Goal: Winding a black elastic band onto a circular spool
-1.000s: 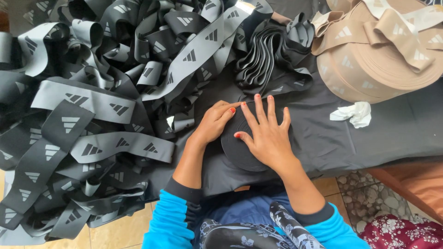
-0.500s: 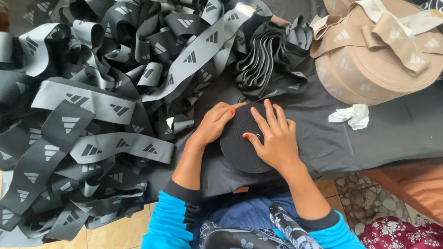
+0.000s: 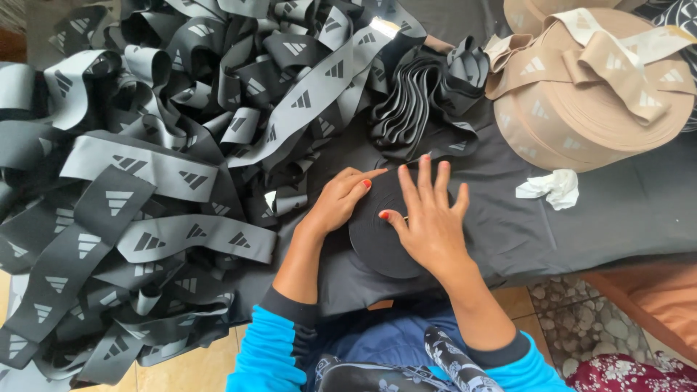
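right hand [image 3: 430, 221]: flat, fingers spread, palm down on the black roll [image 3: 377, 239]; pressing it, not clasping it.
left hand [image 3: 340, 199]: fingers loosely curled, tips on the roll's left rim; whether it pinches the band end, can't tell.
black roll: flat wound disc of black band, lying on the dark cloth [image 3: 581, 225] at the table's near edge, overhanging toward the person's lap.
open room: bare cloth right of the roll, up to the white crumpled scrap [image 3: 549, 187].
left side: loose pile of grey and black printed band [image 3: 145, 181], spills over the near-left table edge, ends just beside the left hand.
behind roll: folded black band stack [image 3: 425, 98].
far right: big beige band roll [image 3: 588, 94], loose beige ends draped on top.
containers: none in view; everything lies loose on the cloth.
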